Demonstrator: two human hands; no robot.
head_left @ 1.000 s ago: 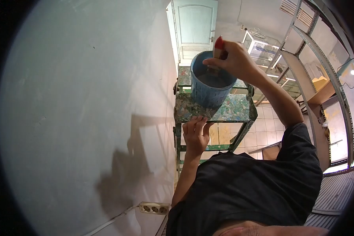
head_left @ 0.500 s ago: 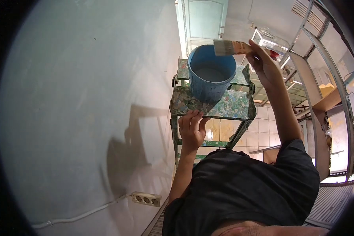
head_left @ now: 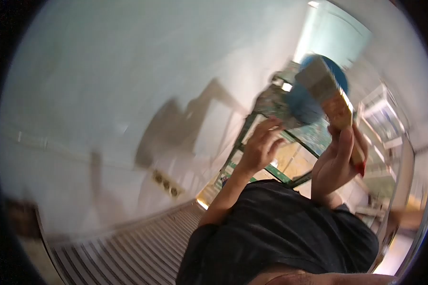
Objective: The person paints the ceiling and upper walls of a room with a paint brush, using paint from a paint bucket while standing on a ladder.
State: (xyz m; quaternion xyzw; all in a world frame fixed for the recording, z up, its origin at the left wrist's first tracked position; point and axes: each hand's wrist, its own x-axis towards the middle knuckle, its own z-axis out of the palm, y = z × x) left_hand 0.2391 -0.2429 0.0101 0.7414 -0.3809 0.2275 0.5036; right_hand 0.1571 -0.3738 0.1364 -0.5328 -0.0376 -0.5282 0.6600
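Note:
My right hand point(head_left: 340, 154) is wrapped round the handle of a wide paint brush point(head_left: 325, 92), whose bristles point up and to the left. Behind the brush, and partly hidden by it, a blue bucket point(head_left: 302, 102) stands on the paint-spattered top of a green stepladder point(head_left: 273, 102). My left hand point(head_left: 262, 145) touches the near edge of the ladder top with its fingers apart, and nothing shows in it. Motion blurs the bucket and the ladder, and the bucket's inside is mostly covered.
A pale wall point(head_left: 128, 61) fills the left side and carries a socket strip point(head_left: 166, 184). Slatted material point(head_left: 128, 242) lies at the wall's foot. A pale door point(head_left: 340, 35) is at the back, and a white-framed rack point(head_left: 383, 111) stands at the right.
The view has swung round and tilted. My right hand has brought the brush down from beside the bucket's rim, nearer to me, with its bristles now turned upward. My left hand stays by the ladder edge.

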